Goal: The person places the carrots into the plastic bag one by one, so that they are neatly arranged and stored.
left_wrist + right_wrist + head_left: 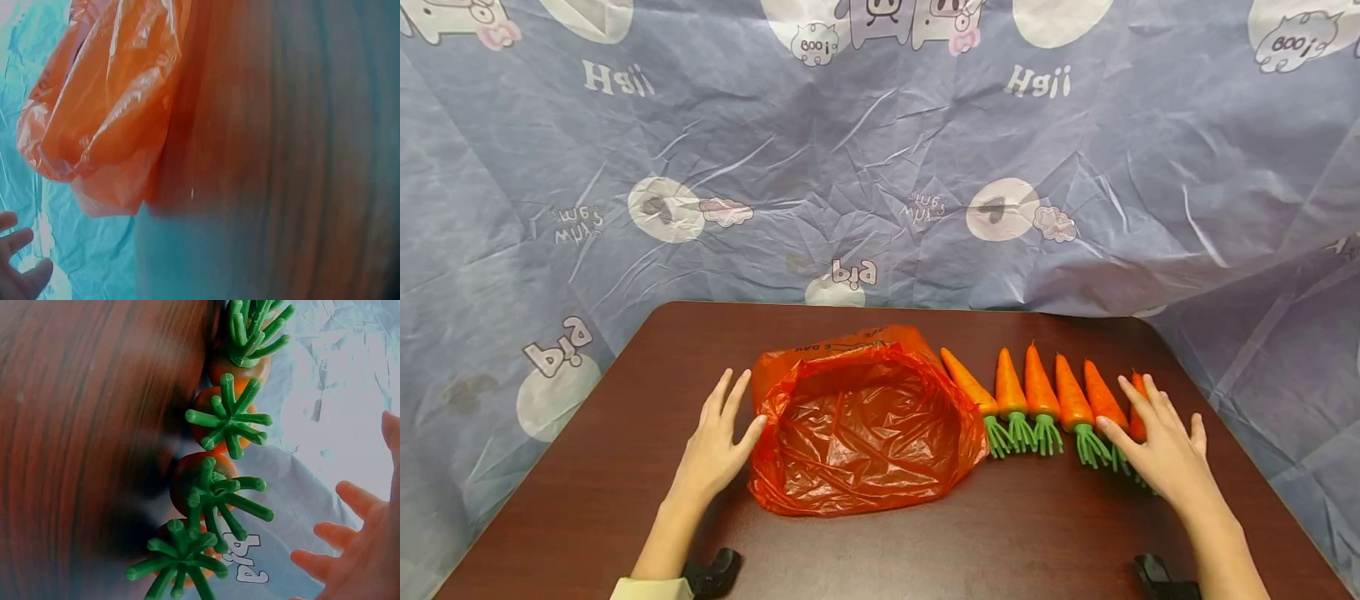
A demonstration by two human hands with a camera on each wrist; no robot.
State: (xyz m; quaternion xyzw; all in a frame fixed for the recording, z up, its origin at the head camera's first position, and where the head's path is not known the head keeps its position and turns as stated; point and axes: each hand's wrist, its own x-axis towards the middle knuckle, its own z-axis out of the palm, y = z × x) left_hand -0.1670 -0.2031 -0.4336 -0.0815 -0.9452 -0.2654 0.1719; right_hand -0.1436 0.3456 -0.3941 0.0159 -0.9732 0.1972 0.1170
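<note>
A red plastic bag (865, 442) lies on the table with its wide mouth facing me and its crinkled inner lining showing. Beside the bag's left edge is my left hand (715, 442), fingers spread and thumb tip right at the rim; the left wrist view shows it apart from the bag (119, 106). To the bag's right, several orange carrots (1041, 387) with green stem stubs lie in a row, tips away from me. My right hand (1165, 450) is over the row's right end with fingers spread, partly hiding the last carrots. It holds nothing.
The dark brown wooden table (970, 542) has rounded far corners. Behind it and along the sides hangs a blue-grey printed cloth (865, 167). Black wrist mounts (715, 571) show at the lower edge. The leftmost carrot (967, 385) lies against the bag's right side.
</note>
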